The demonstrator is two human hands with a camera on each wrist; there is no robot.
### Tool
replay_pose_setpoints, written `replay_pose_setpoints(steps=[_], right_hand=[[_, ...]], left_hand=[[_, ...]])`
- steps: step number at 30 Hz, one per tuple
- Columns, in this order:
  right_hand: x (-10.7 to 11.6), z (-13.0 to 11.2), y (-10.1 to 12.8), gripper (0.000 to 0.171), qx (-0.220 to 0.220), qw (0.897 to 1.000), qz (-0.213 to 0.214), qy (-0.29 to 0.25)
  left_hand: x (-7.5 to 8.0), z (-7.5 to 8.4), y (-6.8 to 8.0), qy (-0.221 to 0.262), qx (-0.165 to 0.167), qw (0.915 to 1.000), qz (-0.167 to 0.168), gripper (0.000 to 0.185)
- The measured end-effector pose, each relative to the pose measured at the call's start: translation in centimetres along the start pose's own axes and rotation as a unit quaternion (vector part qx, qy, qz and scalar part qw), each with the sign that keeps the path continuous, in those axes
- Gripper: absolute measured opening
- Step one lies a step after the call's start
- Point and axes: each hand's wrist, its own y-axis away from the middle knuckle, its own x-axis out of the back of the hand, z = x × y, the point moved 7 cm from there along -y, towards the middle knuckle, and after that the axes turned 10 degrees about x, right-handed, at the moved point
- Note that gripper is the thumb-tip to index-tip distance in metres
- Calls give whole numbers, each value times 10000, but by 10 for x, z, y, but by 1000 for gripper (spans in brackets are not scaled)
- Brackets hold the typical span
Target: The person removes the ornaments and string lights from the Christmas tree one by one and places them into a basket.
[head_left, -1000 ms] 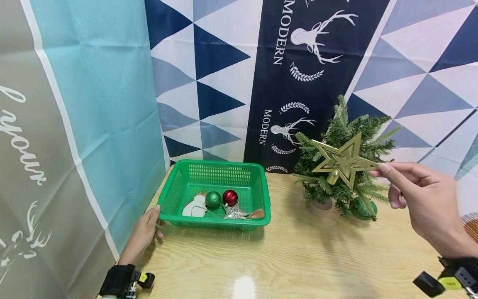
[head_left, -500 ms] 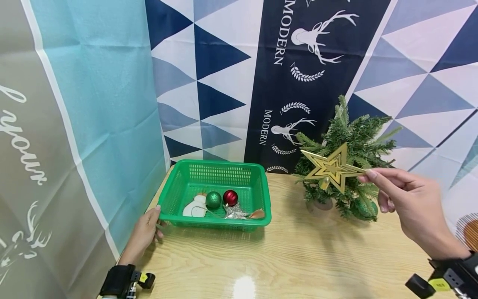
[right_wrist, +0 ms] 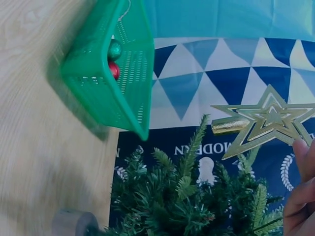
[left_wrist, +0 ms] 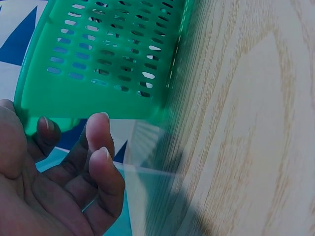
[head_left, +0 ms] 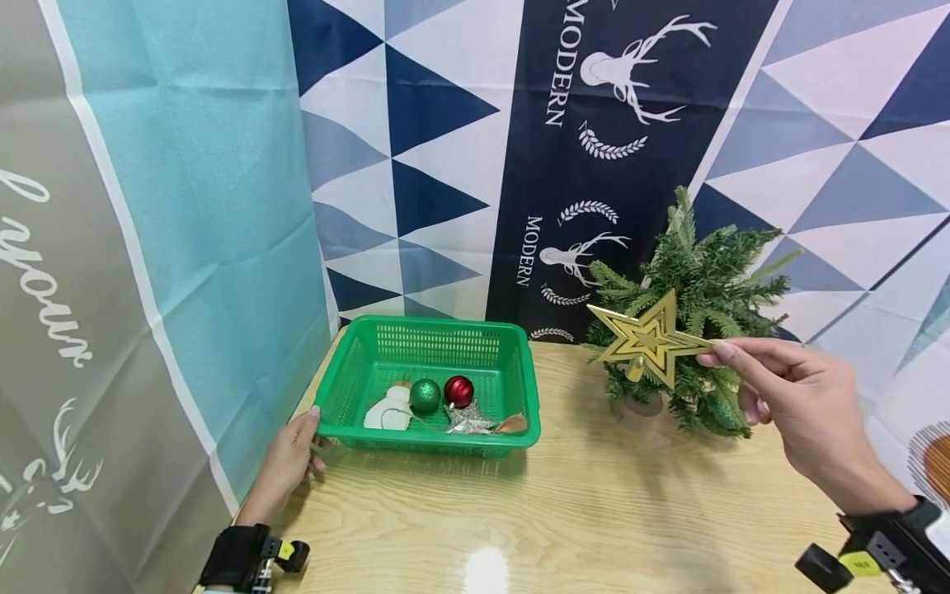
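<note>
Right hand (head_left: 805, 404) pinches a glittery gold plastic star topper (head_left: 647, 340) by one point, held in front of the small green artificial tree (head_left: 693, 285). Left hand (head_left: 285, 462), fingers seemingly curled, holds the green plastic basket (head_left: 426, 330) rim. Step: carrying star; next needs lowering somewhere steady.

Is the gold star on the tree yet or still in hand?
In hand. The right hand pinches one point of the gold star, held in front of the tree, off its tip.
</note>
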Motion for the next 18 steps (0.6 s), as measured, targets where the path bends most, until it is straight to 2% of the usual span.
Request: replay_pose_setpoints(steps=[7,18], right_hand=[[-3,5,1,21,-8,9999,-70,107],[-9,14,4,23,-379,9988,-149,271]], left_hand=[[0,1,0,-30,-46,10000,-17,65],[1,1,2,-2,-195,9998,37,66]])
